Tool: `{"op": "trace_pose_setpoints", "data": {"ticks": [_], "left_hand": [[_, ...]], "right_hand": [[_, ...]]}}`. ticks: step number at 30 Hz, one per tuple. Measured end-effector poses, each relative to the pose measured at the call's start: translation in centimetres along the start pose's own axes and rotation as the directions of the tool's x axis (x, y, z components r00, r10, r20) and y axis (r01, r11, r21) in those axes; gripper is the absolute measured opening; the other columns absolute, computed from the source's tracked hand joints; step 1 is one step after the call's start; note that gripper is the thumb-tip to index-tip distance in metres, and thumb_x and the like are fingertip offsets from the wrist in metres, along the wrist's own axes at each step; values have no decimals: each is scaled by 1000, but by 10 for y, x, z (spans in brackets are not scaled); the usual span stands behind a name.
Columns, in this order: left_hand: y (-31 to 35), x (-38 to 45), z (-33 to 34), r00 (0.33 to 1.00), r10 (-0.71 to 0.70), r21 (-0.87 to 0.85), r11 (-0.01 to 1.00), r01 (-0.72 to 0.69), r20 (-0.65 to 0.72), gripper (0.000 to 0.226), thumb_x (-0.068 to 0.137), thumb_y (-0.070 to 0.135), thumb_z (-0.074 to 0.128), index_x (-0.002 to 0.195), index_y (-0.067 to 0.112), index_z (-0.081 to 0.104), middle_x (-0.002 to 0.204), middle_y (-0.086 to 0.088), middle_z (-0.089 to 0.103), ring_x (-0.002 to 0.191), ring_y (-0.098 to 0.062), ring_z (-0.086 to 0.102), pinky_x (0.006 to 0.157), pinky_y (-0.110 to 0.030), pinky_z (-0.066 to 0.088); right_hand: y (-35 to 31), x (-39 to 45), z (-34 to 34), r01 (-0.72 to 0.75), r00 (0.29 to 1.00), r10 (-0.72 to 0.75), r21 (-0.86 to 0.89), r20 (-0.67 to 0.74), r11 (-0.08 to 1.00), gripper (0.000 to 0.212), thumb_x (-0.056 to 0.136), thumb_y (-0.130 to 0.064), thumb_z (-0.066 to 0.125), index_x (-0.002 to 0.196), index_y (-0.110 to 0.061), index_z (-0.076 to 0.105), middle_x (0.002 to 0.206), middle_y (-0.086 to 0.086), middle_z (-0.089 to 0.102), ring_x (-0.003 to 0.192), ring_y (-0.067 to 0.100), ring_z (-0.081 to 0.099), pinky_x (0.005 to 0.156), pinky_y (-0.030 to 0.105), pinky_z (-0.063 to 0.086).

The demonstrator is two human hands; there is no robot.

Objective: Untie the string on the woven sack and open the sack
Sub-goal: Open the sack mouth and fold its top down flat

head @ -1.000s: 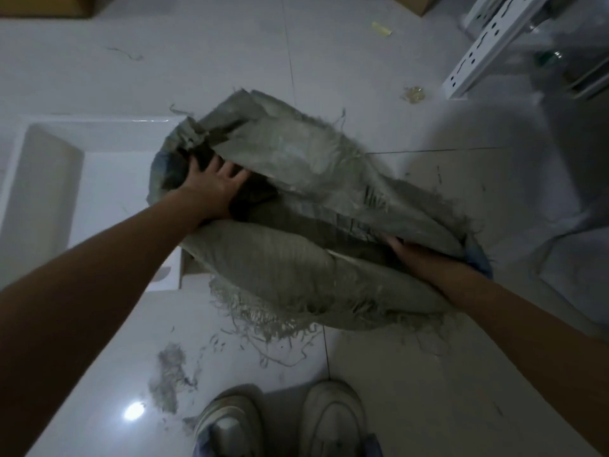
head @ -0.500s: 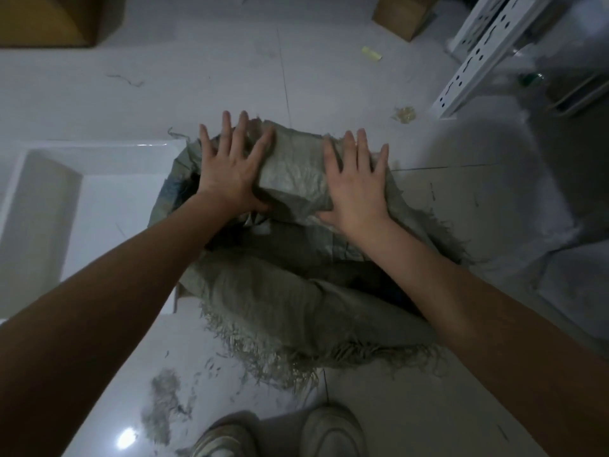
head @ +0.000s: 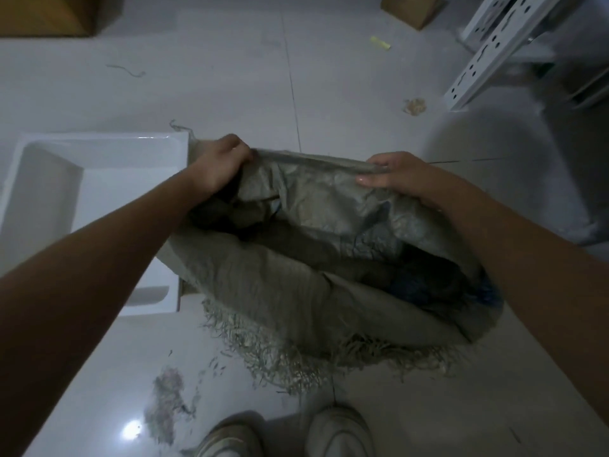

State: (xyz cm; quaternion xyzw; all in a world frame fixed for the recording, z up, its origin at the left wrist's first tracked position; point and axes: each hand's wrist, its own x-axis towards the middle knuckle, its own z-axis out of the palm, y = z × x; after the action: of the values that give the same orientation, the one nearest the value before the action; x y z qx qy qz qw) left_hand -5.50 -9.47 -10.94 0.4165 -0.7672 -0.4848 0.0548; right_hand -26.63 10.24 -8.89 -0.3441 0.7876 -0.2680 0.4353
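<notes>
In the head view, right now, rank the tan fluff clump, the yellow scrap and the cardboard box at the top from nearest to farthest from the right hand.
Measured from the right hand, which grips the woven sack at its far rim:
1. Tan fluff clump, on the floor just beyond the hand.
2. Yellow scrap, farther up the floor.
3. Cardboard box, at the top edge, beyond the scrap.

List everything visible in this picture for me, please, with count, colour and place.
woven sack: one, grey-green, frayed, centre floor, mouth open
white tray: one, left, beside the sack
cardboard boxes: two, brown, top edge
metal rack: one, white, upper right
yellow scrap: one, far floor
fibre clump: one, tan, near the rack
shoes: two, pale, bottom
left hand: gripping the sack's far rim
right hand: gripping the same rim
</notes>
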Motion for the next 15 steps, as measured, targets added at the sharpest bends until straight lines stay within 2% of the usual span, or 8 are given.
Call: {"op": "trace_pose_setpoints", "data": {"ticks": [4, 6, 8, 10, 11, 12, 13, 15], "left_hand": [[4, 1, 19, 997, -67, -6, 998, 66, -38, 7, 94, 16, 47, 96, 13, 52, 76, 2, 51, 75, -14, 49, 60, -15, 38], [1, 6, 26, 990, -144, 1, 990, 144, -2, 19, 94, 20, 49, 104, 7, 58, 93, -7, 58, 85, -19, 54, 72, -24, 42], [-6, 8, 30, 960, -255, 196, 953, 230, 114, 36, 94, 24, 50, 116, -3, 60, 116, -17, 60, 103, -31, 56, 84, -31, 42], [-16, 8, 38, 933, -313, 515, 838, 182, 179, 41, 93, 26, 50, 118, -5, 59, 125, -24, 58, 107, -35, 56, 87, -34, 43], [-16, 4, 41, 950, -269, 646, 756, 104, 161, 40, 93, 26, 49, 120, -2, 58, 125, -24, 57, 109, -35, 56, 89, -36, 44], [-16, 1, 43, 981, -144, 730, 684, 3, 131, 39, 93, 27, 47, 121, 1, 58, 124, -23, 58, 112, -36, 55, 92, -38, 44], [-14, -3, 45, 992, 55, 765, 632, -125, 116, 42, 93, 31, 43, 121, 5, 59, 122, -21, 58, 113, -36, 54, 94, -40, 43], [-7, -16, 50, 893, 408, 716, 565, -410, 189, 64, 84, 52, 31, 123, 9, 59, 121, -19, 60, 115, -35, 53, 98, -42, 38]], "right_hand": [[18, 8, 0, -231, 968, 228, 19, 107, 973, 42, 85, -50, 59, 106, -13, 66, 99, 5, 68, 90, 21, 65, 83, 30, 52], [27, 15, 4, -303, 948, 300, 11, 109, 953, 48, 83, -55, 58, 106, -14, 67, 99, 5, 67, 92, 24, 65, 88, 32, 49], [31, 21, 10, -276, 958, 283, -117, 52, 954, 39, 83, -50, 62, 95, -13, 70, 89, 3, 64, 90, 23, 62, 81, 26, 47], [35, 30, 16, -168, 986, 153, -462, -70, 871, 25, 85, -35, 67, 84, -10, 70, 87, 6, 66, 93, 27, 63, 76, 27, 46], [32, 31, 22, -139, 984, 31, -655, -174, 743, 20, 86, -27, 64, 89, -8, 70, 94, 10, 68, 96, 30, 63, 78, 31, 47], [25, 28, 30, -107, 951, -159, -767, -264, 632, 21, 87, -23, 59, 95, -7, 69, 100, 13, 67, 98, 32, 62, 79, 34, 48], [17, 24, 37, -34, 889, -344, -792, -302, 609, 27, 87, -25, 53, 100, -6, 68, 103, 15, 67, 97, 33, 62, 78, 36, 49], [-2, 6, 53, 245, 802, -557, -731, -216, 636, 50, 81, -44, 45, 112, -9, 64, 109, 14, 65, 102, 32, 60, 82, 37, 48]]}}
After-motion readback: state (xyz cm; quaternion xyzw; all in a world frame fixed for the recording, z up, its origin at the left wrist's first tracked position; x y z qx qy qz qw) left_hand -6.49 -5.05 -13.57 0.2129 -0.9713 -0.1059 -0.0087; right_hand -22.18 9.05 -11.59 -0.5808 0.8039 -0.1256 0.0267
